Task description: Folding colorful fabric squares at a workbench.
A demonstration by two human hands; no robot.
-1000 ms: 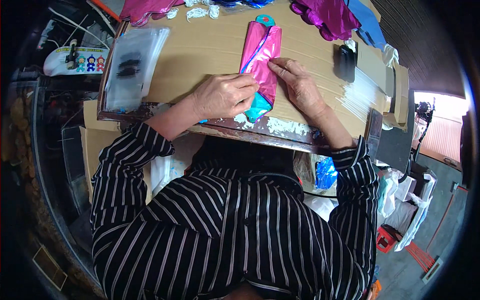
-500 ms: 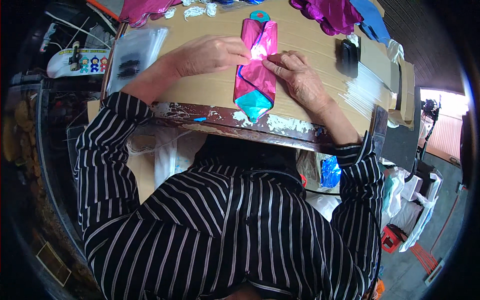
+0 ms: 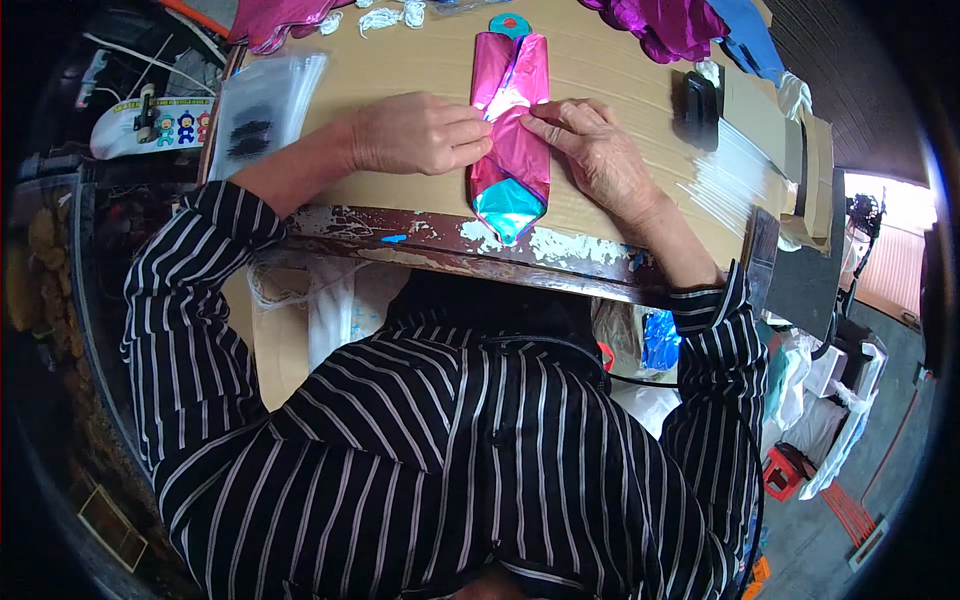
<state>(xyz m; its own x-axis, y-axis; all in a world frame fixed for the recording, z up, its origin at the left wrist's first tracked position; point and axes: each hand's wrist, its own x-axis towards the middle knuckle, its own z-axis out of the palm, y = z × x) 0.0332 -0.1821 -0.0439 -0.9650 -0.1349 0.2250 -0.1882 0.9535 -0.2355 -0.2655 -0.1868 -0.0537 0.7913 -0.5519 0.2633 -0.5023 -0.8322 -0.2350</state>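
A long folded piece of shiny pink foil [image 3: 518,160] lies upright in front of me on the cardboard-covered table. At its far end shows a teal round tab with a hole [image 3: 510,24]; its near end is a teal, shiny point. My left hand [image 3: 415,133] is closed, with thumb and fingers pinched at the foil's left edge about midway along. On the opposite edge, my right hand [image 3: 600,158] pinches the foil between thumb and forefinger, its other fingers curled. The exact grip of the left fingertips is partly hidden.
Clear plastic bags [image 3: 275,110] lie at the left. Shiny magenta foil pieces [image 3: 660,28] and white string [image 3: 380,18] are at the far side. A black object [image 3: 697,110] and thin white sticks [image 3: 735,175] sit right. The worn wooden table edge [image 3: 450,245] runs nearest me.
My left hand has come slightly nearer to me along the foil's edge, its fingers more curled. The pink layer lies differently across the foil's near half. My right hand has hardly moved.
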